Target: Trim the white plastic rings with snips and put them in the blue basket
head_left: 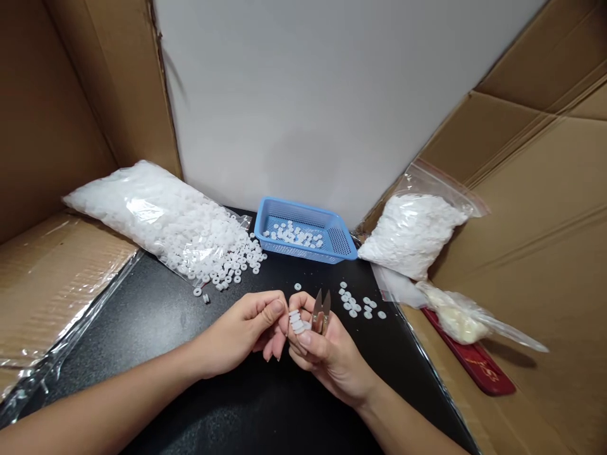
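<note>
My right hand (327, 351) is closed around a pair of thread snips (320, 316), whose two pointed blades stick up slightly apart. A short stack of white plastic rings (297, 322) is also in that hand, between thumb and fingers. Thumb and forefinger of my left hand (263, 319) are pinched together right beside the stack. Whatever they hold, if anything, is too small to make out. Several loose white rings (349, 301) lie on the black table just beyond my right hand, and one lone ring (298, 287) lies ahead of both hands.
At the back stands a blue mesh basket (308, 254) with several white rings inside. To the left, a large clear bag (156, 215) spills rings onto the black table (142, 322). On the right are a bag of white material (410, 230), a smaller pale bag (455, 316) and a red case (488, 373). Cardboard walls (535, 234) flank the sides.
</note>
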{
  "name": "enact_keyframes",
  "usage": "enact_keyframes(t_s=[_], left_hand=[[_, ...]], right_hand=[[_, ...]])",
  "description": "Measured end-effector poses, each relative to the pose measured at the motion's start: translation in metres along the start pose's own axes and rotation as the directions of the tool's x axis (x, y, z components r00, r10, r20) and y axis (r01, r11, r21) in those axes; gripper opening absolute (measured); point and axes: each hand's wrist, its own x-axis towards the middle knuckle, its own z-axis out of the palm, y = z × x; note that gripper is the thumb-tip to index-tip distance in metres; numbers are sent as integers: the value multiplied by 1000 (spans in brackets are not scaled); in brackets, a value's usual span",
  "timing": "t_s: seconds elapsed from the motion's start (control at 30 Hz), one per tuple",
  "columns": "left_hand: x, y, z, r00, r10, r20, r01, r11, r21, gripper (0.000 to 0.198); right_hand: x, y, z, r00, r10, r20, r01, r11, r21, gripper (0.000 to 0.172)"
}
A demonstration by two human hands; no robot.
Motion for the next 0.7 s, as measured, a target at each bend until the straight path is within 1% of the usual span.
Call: enact_keyframes(t_s=[0.1, 0.23, 0.33, 0.5, 0.6, 0.7], left_hand=[[-1, 1, 1, 999, 25, -21, -24, 1000, 6, 50], [-3, 4, 3, 997, 72, -38, -71, 997, 15, 43], [-5, 4, 3, 997, 69, -34, -69, 998, 16, 37], [-7, 2, 4, 998, 52, -40, -51, 998, 34, 31], [-7, 1, 6, 992, 77, -104, -71, 996, 54, 24], [-4, -2, 8, 977, 75, -201, -73, 997, 16, 18]], right_hand=[[-1, -1, -1, 1000, -7, 24, 7, 1000, 7, 31], [-4, 0, -6, 999, -15, 41, 17, 998, -64, 32], [-6, 0, -9, 1000, -21, 13, 23, 991, -132, 34], [-9, -3, -11, 1000, -31, 2, 31, 981, -190, 30], [-10, -3, -13, 999, -48, -22, 42, 977, -210, 27], [-9, 1, -15, 994, -72, -82, 45, 956, -291, 26]])
